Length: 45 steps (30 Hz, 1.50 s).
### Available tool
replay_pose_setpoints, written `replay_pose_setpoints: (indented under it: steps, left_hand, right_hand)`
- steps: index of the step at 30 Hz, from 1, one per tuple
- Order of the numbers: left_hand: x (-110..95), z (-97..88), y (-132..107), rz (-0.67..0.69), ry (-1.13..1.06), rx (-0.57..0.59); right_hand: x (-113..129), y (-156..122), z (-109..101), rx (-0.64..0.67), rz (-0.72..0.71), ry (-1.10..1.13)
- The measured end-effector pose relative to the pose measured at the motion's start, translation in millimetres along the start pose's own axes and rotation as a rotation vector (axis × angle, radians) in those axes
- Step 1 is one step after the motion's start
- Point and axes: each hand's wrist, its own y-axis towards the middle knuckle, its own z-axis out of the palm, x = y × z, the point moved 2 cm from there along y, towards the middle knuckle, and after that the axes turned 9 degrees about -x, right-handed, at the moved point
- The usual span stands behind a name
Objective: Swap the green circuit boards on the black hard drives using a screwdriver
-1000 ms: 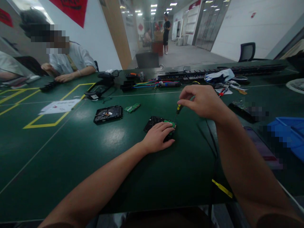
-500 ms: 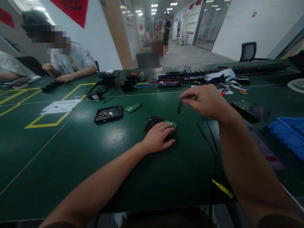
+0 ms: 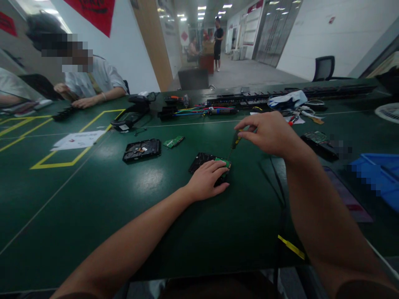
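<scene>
A black hard drive [image 3: 201, 161] with a green circuit board [image 3: 225, 162] lies on the green table [image 3: 93, 207]. My left hand [image 3: 207, 180] rests flat on the drive, fingers spread over it. My right hand [image 3: 269, 132] pinches the handle of a small screwdriver [image 3: 234, 142], held nearly upright, with its tip down on the circuit board at the drive's right corner.
A second hard drive [image 3: 142, 149] and a loose green board [image 3: 174, 141] lie to the left. Cables and tools [image 3: 199, 110] run along the far side. Another drive [image 3: 319, 143] and a blue bin [image 3: 378, 174] are at the right. A person [image 3: 90, 81] sits at the far left.
My right hand's fingers have shifted slightly round the screwdriver handle, as if turning it. My left hand and the drive have stayed put.
</scene>
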Motion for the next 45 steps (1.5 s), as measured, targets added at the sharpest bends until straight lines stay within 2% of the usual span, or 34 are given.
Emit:
replay_pose_setpoints:
  steps: [13,23,33,39,45]
  left_hand:
    - [-0.8,0.3,-0.2,-0.001,0.004,-0.008]
    - [-0.5,0.9,0.5,-0.011,-0.005,0.005]
    - [-1.7,0.7,0.8,-0.002,-0.004,-0.004]
    - [-0.3,0.7,-0.4,0.002,-0.004,-0.010]
    - [-0.6,-0.4,0.0,0.004,0.000,-0.011]
  right_hand:
    - [-4.3,0.6,6.9,-0.022,0.043,-0.038]
    - [0.2,-0.3,3.9,0.008,0.003,0.023]
    - [2.0,0.4,7.2,-0.004,0.023,-0.038]
    - [3.0,-0.6,6.7,0.003,-0.021,-0.006]
    - [-0.3,-1.6,9.8,-0.029,0.047,0.010]
